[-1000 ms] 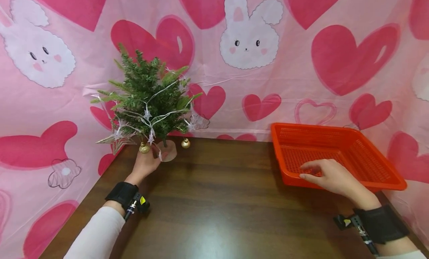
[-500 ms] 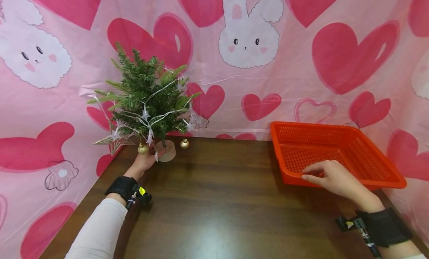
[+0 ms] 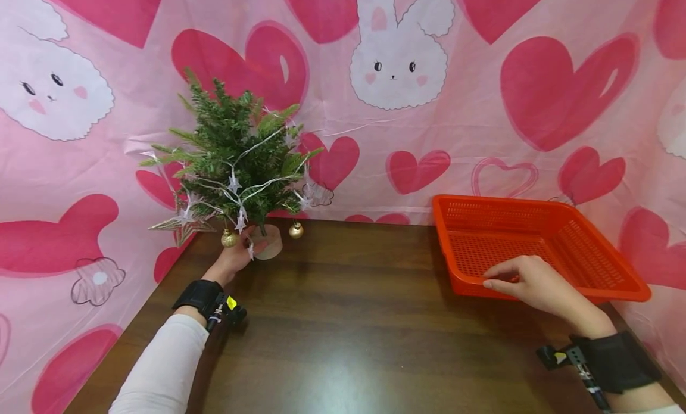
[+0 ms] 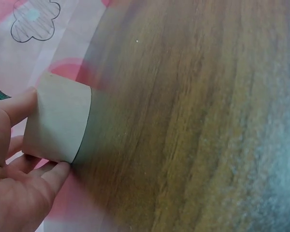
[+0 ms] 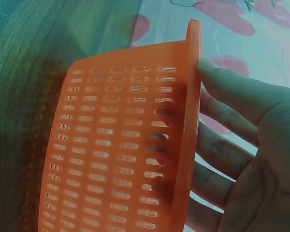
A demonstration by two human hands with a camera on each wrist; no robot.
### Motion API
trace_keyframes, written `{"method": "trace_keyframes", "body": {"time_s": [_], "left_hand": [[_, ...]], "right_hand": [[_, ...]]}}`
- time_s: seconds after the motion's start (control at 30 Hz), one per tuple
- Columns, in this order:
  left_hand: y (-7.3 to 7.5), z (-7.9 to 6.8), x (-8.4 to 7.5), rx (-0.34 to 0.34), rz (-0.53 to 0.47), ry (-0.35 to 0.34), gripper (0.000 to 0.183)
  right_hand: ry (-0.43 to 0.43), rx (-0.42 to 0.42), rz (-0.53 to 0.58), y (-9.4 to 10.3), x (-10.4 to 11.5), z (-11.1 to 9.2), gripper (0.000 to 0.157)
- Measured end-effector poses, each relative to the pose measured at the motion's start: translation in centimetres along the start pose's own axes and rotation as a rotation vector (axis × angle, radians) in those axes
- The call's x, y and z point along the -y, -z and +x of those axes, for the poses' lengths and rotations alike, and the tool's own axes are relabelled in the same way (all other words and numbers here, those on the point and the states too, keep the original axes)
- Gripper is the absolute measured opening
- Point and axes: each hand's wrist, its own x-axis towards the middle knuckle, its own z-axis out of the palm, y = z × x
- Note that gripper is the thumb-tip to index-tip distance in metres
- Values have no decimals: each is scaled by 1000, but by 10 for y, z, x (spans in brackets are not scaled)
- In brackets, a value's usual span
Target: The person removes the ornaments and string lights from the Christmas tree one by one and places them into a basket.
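Pink cloth (image 3: 370,137) printed with hearts and rabbits hangs behind a dark wood-grained counter (image 3: 343,318). At the far left is the small artificial tree (image 3: 230,137), upright, dressed with star lights (image 3: 234,183), gold baubles (image 3: 229,239) and a glittery star (image 3: 182,226). Its pale round base (image 4: 60,121) sits between the thumb and fingers of the left hand (image 3: 234,259); that low grip probably spares the branches and keeps the tree steady. At the right, the orange basket (image 3: 504,200) lies against the cloth, likely pushed back to leave room in front. Over its near rim the right hand (image 3: 536,288) curves loosely, clasping nothing visible; how firmly it touches, I cannot tell.
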Motion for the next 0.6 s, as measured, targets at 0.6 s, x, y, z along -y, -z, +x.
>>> {"method": "trace_keyframes", "body": {"time_s": [0.6], "left_hand": [[7, 5, -2, 14, -71, 24, 55]], "right_hand": [[6, 26, 15, -7, 17, 25, 22]]}}
